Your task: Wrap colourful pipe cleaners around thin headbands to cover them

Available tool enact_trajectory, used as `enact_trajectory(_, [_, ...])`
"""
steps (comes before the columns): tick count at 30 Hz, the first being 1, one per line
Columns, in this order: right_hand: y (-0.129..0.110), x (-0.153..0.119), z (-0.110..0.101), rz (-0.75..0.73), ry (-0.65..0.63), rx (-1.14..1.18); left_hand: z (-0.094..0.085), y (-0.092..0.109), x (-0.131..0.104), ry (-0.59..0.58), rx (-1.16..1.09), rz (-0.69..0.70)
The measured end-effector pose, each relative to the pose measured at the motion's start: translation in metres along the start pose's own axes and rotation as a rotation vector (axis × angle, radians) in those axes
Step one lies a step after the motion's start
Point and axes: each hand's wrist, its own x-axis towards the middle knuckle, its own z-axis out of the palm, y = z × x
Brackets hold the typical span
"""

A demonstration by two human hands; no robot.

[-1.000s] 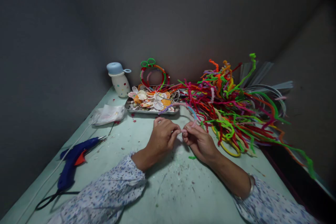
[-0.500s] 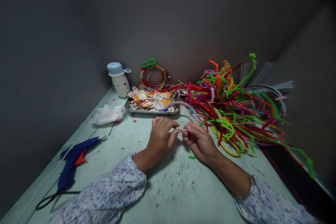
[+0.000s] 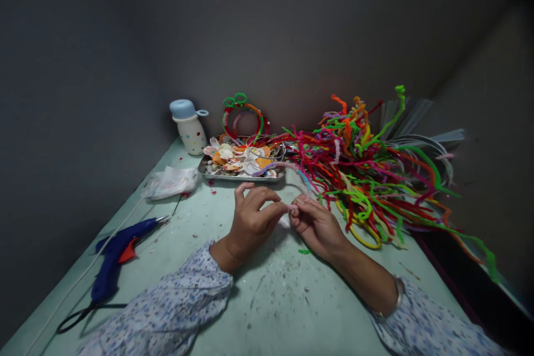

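Observation:
Near the middle of the table, my right hand [image 3: 317,225] pinches the near end of a thin curved headband [image 3: 307,181] wrapped in purple, pink and blue pipe cleaner. Its arc rises from my fingers and bends left in front of a metal tray [image 3: 242,177]. My left hand [image 3: 256,217] has its thumb and index finger closed at the tip of the pink pipe cleaner [image 3: 292,207], where it sticks out of my right fingers. The other left fingers are raised and bent. My fingers partly hide the headband's end.
The tray holds shells and beads; a colourful wrapped hoop [image 3: 244,122] stands behind it. Tangled pipe cleaners [image 3: 354,161] heap up at right. Along the left are a white bottle [image 3: 192,133], a plastic packet [image 3: 173,182] and a blue glue gun [image 3: 112,261] with cords.
My left hand has turned slightly, its index finger lifting and its wrist shifting a little left. My right hand and the headband stay almost in place.

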Motion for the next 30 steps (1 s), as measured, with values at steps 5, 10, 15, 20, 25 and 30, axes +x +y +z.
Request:
enact_trajectory(5, [-0.0005, -0.0008, -0.0002, 0.003, -0.030, -0.004, -0.0008, -0.0008, 0.0001, 0.024, -0.007, 0.025])
enact_trajectory(10, [-0.0018, -0.0011, 0.0028, 0.014, -0.011, 0.006, -0.0012, -0.0003, 0.0006, 0.020, 0.001, 0.037])
enact_trajectory(15, [-0.0023, -0.0015, 0.0038, 0.022, 0.016, 0.040, -0.0002, -0.0004, 0.0007, 0.016, 0.019, 0.041])
enact_trajectory(20, [-0.0028, -0.0019, 0.0031, 0.023, 0.022, 0.049, 0.0005, 0.0001, 0.0024, -0.001, 0.039, 0.063])
enact_trajectory(25, [-0.0026, -0.0013, 0.0021, 0.023, 0.005, 0.058, 0.0012, 0.0028, 0.0039, -0.045, 0.058, 0.051])
enact_trajectory(30, [-0.0011, -0.0011, 0.0003, 0.010, -0.010, 0.046, 0.0033, 0.0037, 0.0043, -0.107, 0.079, 0.035])
